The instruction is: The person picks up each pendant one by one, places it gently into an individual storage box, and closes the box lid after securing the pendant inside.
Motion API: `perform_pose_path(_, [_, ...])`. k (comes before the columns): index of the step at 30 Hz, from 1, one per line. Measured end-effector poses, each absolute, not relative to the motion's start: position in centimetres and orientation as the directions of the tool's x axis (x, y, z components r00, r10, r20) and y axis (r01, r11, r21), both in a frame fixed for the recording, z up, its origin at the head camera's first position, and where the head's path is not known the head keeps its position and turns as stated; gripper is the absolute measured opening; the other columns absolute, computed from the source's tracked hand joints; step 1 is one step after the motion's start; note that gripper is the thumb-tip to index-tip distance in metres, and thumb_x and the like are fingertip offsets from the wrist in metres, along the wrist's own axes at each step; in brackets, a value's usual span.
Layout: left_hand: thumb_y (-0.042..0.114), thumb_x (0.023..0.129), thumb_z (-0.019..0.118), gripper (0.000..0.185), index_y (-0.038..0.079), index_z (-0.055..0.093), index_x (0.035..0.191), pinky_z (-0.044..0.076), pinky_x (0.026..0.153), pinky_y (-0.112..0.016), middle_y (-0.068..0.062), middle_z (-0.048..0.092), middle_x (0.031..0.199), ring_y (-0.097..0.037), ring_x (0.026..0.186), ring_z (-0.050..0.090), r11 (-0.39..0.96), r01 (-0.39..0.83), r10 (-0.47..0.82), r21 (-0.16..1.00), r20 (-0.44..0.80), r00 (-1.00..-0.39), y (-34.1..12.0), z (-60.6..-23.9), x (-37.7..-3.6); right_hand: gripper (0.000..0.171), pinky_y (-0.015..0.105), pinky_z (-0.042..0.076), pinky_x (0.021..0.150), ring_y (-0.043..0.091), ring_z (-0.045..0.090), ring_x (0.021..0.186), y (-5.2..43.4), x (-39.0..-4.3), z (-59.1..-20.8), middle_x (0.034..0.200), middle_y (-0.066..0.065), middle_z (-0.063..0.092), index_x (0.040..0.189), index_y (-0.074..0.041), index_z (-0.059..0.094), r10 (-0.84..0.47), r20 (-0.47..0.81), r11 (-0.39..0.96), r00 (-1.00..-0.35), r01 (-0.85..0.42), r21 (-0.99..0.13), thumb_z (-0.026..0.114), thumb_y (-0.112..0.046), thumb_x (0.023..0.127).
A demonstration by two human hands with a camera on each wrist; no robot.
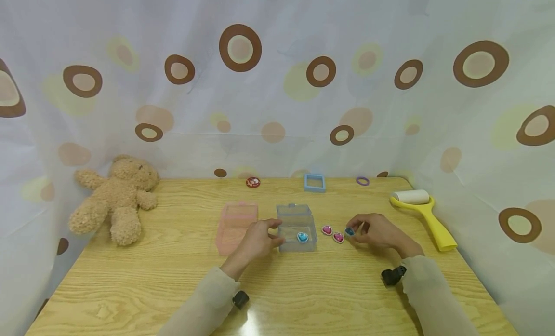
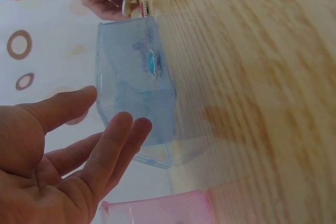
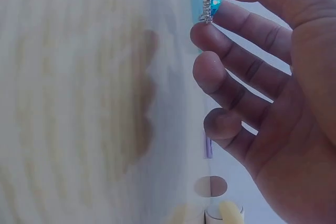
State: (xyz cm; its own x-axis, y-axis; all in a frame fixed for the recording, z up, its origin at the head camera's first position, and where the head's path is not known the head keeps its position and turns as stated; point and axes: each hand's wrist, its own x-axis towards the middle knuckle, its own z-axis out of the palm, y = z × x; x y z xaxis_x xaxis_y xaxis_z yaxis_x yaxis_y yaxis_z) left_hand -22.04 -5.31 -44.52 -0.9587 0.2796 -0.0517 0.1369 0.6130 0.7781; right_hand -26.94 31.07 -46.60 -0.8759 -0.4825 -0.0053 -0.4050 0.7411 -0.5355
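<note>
A clear blue plastic box (image 1: 297, 246) stands with its lid up, a blue heart-shaped gem (image 1: 302, 237) lying inside. My left hand (image 1: 259, 238) is at the box's left side, fingers extended and apart, with nothing in them; the left wrist view shows the palm (image 2: 47, 166) beside the box wall. Between thumb and fingertips my right hand (image 1: 376, 231) pinches another blue gem (image 3: 210, 6) with a silver beaded rim, over the table right of the box. Two pink heart-shaped gems (image 1: 327, 230) lie between the box and the right hand.
An open pink box (image 1: 230, 237) sits left of the blue one. Along the back edge are a red round badge (image 1: 253, 182), a light blue square frame (image 1: 314, 189) and a purple ring (image 1: 362, 181). A teddy bear (image 1: 123, 196) sits left, a yellow-handled lint roller (image 1: 433, 222) right.
</note>
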Motion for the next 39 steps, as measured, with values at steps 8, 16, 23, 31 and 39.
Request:
perform_pose_path(8, [0.015,0.091,0.074,0.05,0.003,0.059,0.136,0.061,0.08,-0.034,-0.018,0.06,0.139,-0.028,0.105,0.072,0.606,0.143,0.282,0.783,-0.044,-0.958,-5.4,-44.6,-22.1,0.022,0.022,0.048,0.062,0.006,0.056,0.072,30.6,-27.4,-46.1,0.095,-0.004,0.069,0.109,-0.022,0.071,-0.461,0.02,0.726,-0.887,-0.391,-0.566,0.074,-0.021,0.087])
perform_pose_path(16, [0.015,0.09,0.075,0.049,0.002,0.06,0.135,0.061,0.081,-0.036,-0.018,0.063,0.134,-0.029,0.104,0.073,0.612,0.156,0.284,0.775,-0.031,-0.958,-5.3,-44.6,-22.1,0.025,0.022,0.046,0.058,0.008,0.057,0.073,29.0,-27.7,-44.9,0.095,-0.005,0.068,0.111,-0.024,0.071,-0.461,0.051,0.72,-0.886,-0.407,-0.562,0.078,-0.026,0.087])
perform_pose_path(23, [0.015,0.09,0.075,0.05,0.003,0.06,0.136,0.061,0.079,-0.034,-0.018,0.062,0.135,-0.028,0.103,0.073,0.614,0.146,0.282,0.776,-0.043,-0.958,-5.3,-44.6,-22.1,0.024,0.022,0.046,0.059,0.008,0.058,0.073,27.5,-28.0,-44.1,0.097,-0.003,0.068,0.112,-0.022,0.071,-0.499,0.076,0.689,-0.863,-0.448,-0.57,0.076,-0.024,0.089])
perform_pose_path(31, [0.015,0.09,0.075,0.05,0.003,0.059,0.136,0.061,0.078,-0.033,-0.018,0.062,0.137,-0.027,0.103,0.073,0.609,0.134,0.277,0.782,-0.051,-0.96,-5.3,-44.6,-22.1,0.027,0.022,0.044,0.059,0.008,0.058,0.074,26.0,-28.3,-43.6,0.097,-0.003,0.068,0.115,-0.022,0.07,-0.538,0.083,0.649,-0.839,-0.475,-0.594,0.075,-0.028,0.09])
perform_pose_path(39, [0.015,0.091,0.074,0.049,0.003,0.06,0.136,0.061,0.08,-0.034,-0.017,0.062,0.137,-0.028,0.104,0.073,0.615,0.137,0.276,0.777,-0.05,-0.96,-5.2,-44.6,-22.1,0.026,0.023,0.044,0.058,0.011,0.058,0.073,24.2,-28.6,-43.5,0.1,-0.002,0.068,0.116,-0.021,0.07,-0.566,0.072,0.615,-0.821,-0.478,-0.628,0.075,-0.025,0.09])
